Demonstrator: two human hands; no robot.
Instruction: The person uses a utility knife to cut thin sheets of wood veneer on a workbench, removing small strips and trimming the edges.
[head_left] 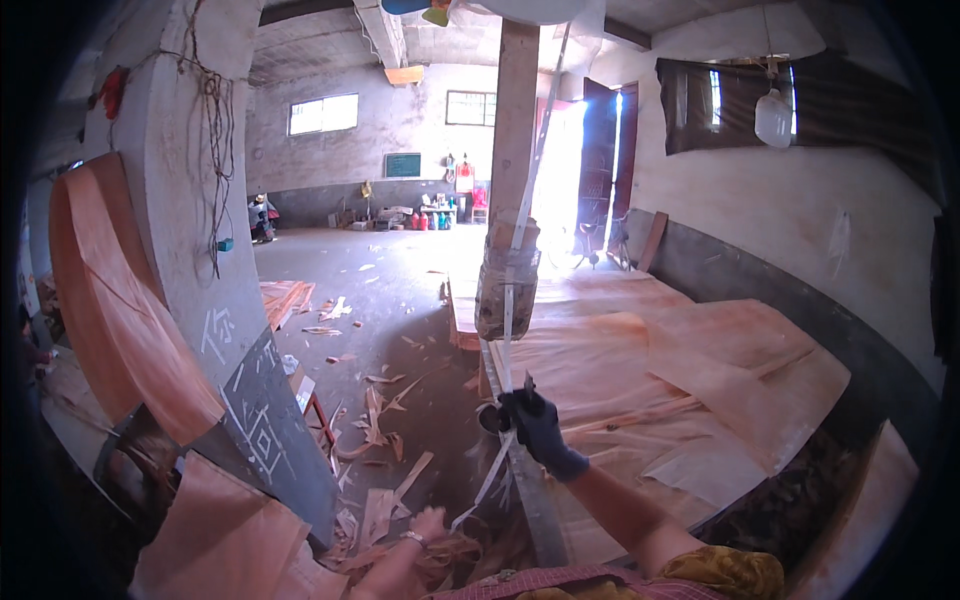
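My right hand, in a dark glove, is closed at the left edge of the stacked wood veneer sheets. A short dark piece pokes up from its fingers; what it belongs to is hidden. A white strap runs down along a hanging wooden post, passes beside this hand and slants toward the floor. Bare, with a band at the wrist, my left hand is low over veneer scraps, close to the strap's lower part. Its fingers are too small and blurred to read.
A taped block wraps the post's lower end. To the left stands a concrete pillar with a curved veneer sheet beside it. Torn veneer strips litter the floor. An open door lets in bright light at the back.
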